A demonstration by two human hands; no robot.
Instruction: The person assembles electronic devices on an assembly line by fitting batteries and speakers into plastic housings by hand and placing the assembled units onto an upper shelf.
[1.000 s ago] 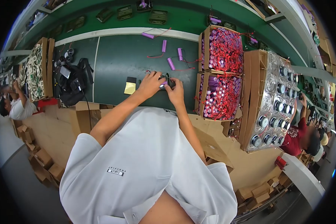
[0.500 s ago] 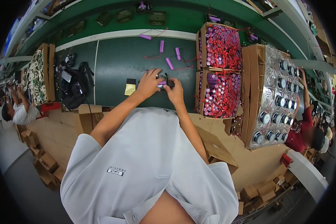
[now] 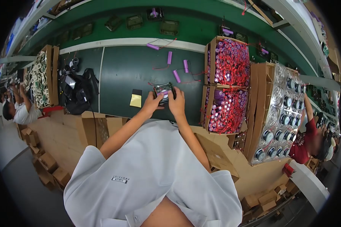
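Observation:
My left hand [image 3: 151,104] and my right hand [image 3: 177,103] grip a small dark plastic housing [image 3: 172,90] from its two sides, close to the table's near edge. A purple battery cell [image 3: 162,92] lies across the housing, with both thumbs at it. Something round and silvery, partly hidden by the fingers, shows inside. A red wire sticks out at the upper left. Several loose purple battery cells [image 3: 177,76] with red wires lie just beyond my hands. To the left of my left hand is a yellow sticky-note pad [image 3: 135,100].
Cardboard boxes of wired purple cells [image 3: 231,62] stand on the right, beside a plastic tray of speakers [image 3: 279,135]. On the left are a black bag [image 3: 77,94] and a box of circuit boards [image 3: 38,81]. Dark housings [image 3: 169,27] sit on the green belt [image 3: 193,27]. Other people work at both sides.
The view has tilted, so everything on the table sits lower in it. My left hand has moved from over the housing to its left side; both hands now hold it by the sides.

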